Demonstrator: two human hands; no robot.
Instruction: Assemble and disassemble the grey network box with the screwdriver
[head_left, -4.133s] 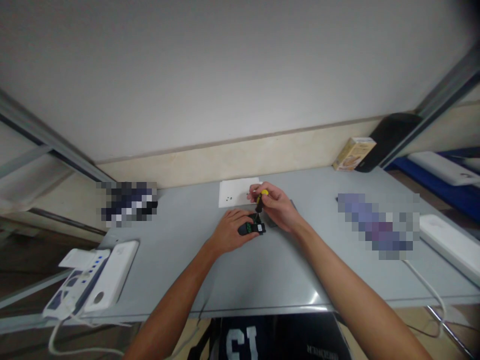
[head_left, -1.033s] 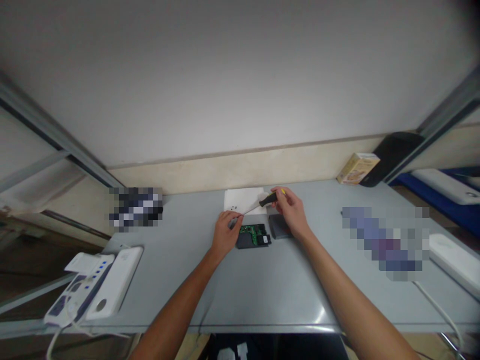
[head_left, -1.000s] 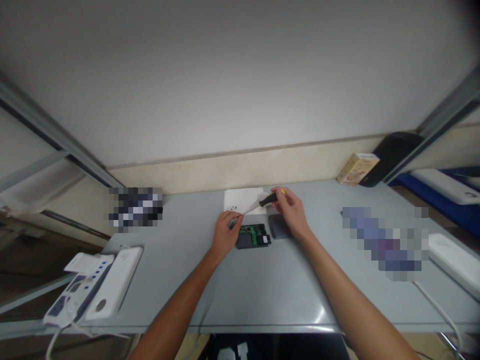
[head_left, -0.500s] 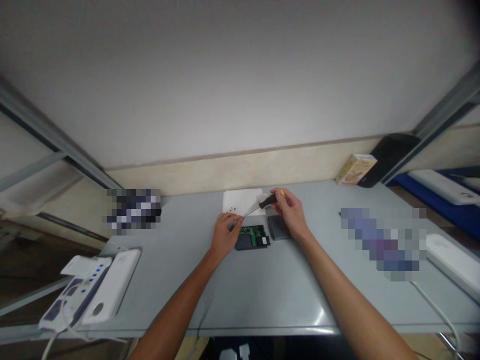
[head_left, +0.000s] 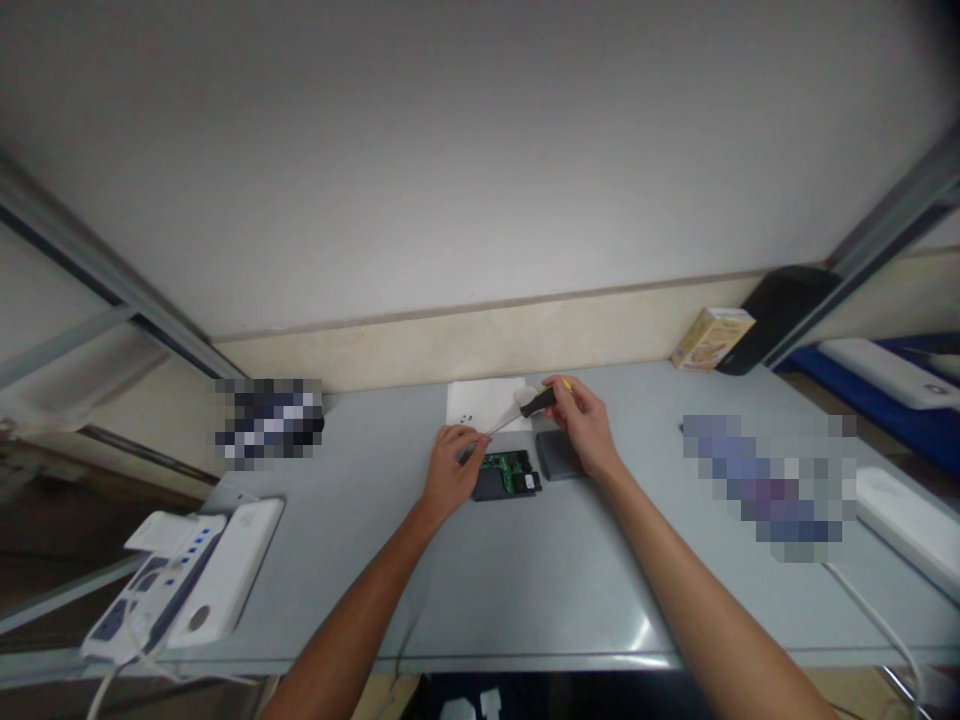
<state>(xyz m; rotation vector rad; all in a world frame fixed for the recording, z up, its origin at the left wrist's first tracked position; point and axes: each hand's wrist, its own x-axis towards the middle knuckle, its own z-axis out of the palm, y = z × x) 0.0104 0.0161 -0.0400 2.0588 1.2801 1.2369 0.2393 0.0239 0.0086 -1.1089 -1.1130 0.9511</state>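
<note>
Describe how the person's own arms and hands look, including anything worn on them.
The left hand and right hand are ungloved. The left forearm and right forearm are bare, with no sleeve, watch or bracelet visible.

Both forearms are bare and slant in from the near side, the left forearm (head_left: 371, 592) toward far right, the right forearm (head_left: 679, 550) toward far left. The left hand (head_left: 448, 470) is back-up, fingers (head_left: 456, 434) bent, thumb and fingertip pinched together. The right hand (head_left: 585, 425), slightly farther away, has its fingers curled in a grip, thumb side facing left.
</note>
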